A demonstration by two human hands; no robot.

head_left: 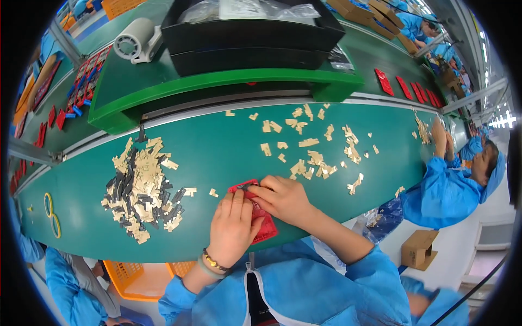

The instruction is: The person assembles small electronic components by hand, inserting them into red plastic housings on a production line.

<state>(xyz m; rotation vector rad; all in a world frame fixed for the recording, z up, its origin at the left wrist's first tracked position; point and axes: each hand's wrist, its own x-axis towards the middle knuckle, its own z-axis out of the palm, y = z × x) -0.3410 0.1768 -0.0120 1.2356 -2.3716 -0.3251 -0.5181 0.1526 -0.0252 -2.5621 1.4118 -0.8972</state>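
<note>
On the green tabletop right before me lies a red plastic tray-like part [265,232], partly hidden under both hands. My left hand [232,225] is closed over its left side, fingers curled at the far end. My right hand [284,200] pinches at that same end, where a small dark strip [246,186] sits between the fingertips of both hands. To the left is a heap of cream and dark grey strip pieces [145,168]. Loose cream pieces [315,157] lie scattered beyond my right hand.
A green raised shelf [217,81] carries a black bin [250,46] and a small white fan [135,41]. Two yellow rings [55,225] lie far left. At the right a person in blue [451,187] handles pieces. An orange crate [138,280] stands below the table edge.
</note>
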